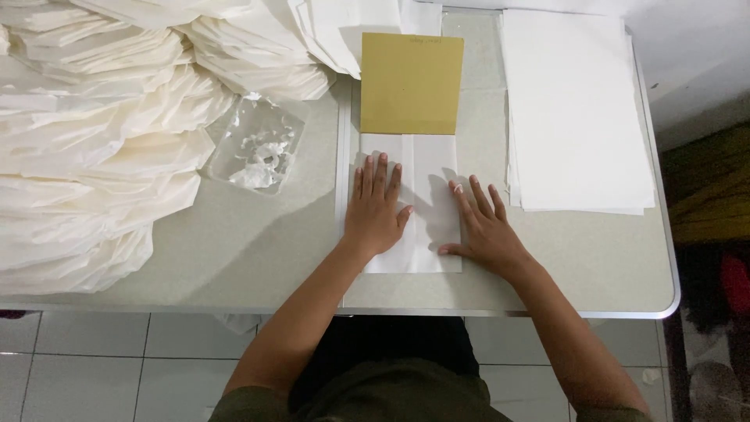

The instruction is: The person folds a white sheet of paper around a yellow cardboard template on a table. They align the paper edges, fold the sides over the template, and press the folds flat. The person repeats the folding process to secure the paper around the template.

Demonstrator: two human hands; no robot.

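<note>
A folded white paper sheet lies on the grey table, with a mustard-yellow card resting on its far half. My left hand presses flat on the left side of the white sheet, fingers spread. My right hand lies flat at the sheet's right edge, thumb on the paper and fingers pointing away. Neither hand grips anything.
A stack of flat white sheets sits to the right. Heaps of folded white paper fill the left and back of the table. A clear plastic dish with white paste stands left of the card. Tiled floor shows below the table edge.
</note>
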